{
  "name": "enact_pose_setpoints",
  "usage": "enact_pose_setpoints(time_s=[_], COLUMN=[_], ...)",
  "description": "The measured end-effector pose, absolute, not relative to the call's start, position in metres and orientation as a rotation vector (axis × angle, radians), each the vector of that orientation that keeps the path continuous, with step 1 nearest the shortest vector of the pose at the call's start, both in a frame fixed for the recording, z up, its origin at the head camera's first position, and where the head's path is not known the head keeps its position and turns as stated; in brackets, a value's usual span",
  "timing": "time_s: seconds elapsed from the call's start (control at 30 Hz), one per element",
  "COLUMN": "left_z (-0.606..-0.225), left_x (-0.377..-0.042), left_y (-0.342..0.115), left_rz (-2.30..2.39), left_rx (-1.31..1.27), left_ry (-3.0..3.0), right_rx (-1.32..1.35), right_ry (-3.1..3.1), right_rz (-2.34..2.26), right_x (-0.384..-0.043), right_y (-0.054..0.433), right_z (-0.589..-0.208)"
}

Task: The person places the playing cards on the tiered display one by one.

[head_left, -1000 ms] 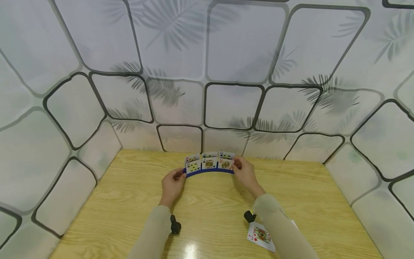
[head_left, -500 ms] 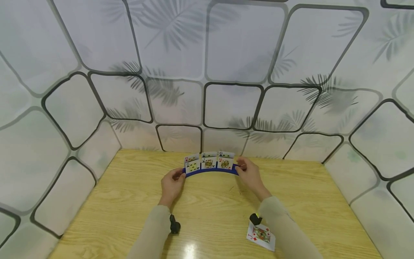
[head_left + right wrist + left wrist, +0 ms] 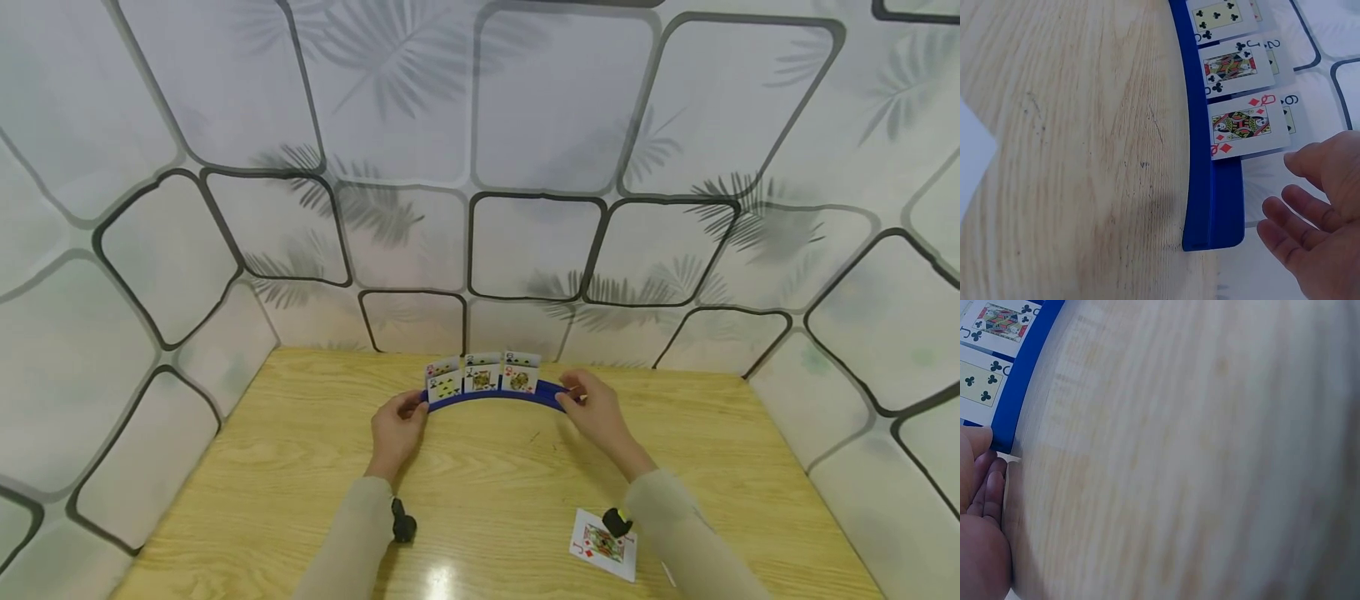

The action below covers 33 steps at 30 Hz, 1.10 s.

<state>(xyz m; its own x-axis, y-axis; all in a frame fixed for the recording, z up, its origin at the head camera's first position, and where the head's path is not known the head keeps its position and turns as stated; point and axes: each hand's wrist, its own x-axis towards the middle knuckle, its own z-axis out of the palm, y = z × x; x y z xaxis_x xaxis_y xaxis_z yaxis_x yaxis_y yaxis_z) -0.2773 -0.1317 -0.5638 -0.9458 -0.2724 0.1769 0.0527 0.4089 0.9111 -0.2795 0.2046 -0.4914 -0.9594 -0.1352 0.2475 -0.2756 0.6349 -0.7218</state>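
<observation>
A curved blue card holder (image 3: 480,397) stands near the back of the table. Its front row bears a clubs number card (image 3: 445,386), the jack of clubs (image 3: 482,378) and the queen of diamonds (image 3: 1249,128); more cards, including a six (image 3: 1294,115), show behind. My left hand (image 3: 397,429) pinches the holder's left end, thumb over the front edge in the left wrist view. At the bare right end is my right hand (image 3: 596,412). Its fingers (image 3: 1291,215) are loosely bent in the right wrist view, with nothing between them and a gap to the blue edge.
On the wooden table (image 3: 487,492), the jack of diamonds (image 3: 603,546) lies face up near my right sleeve (image 3: 682,525). A white sliver of something (image 3: 668,574) shows beside that sleeve. Patterned cloth walls (image 3: 540,250) rise behind and at both sides.
My right hand has moved right from the queen of diamonds along the holder, uncovering the holder's blue right end. My left hand keeps its hold on the left end.
</observation>
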Motion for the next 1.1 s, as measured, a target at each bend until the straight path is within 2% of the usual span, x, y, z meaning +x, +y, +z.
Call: enact_pose_setpoints(time_s=[1.1], left_z=[-0.562], left_x=[-0.276], left_y=[-0.132], left_rz=[-1.562], left_rx=[0.189], left_ry=[-2.37], right_rx=[0.326], right_ry=[-2.834], right_rz=[1.18], right_x=[-0.188], right_y=[0.247], right_z=[-0.506])
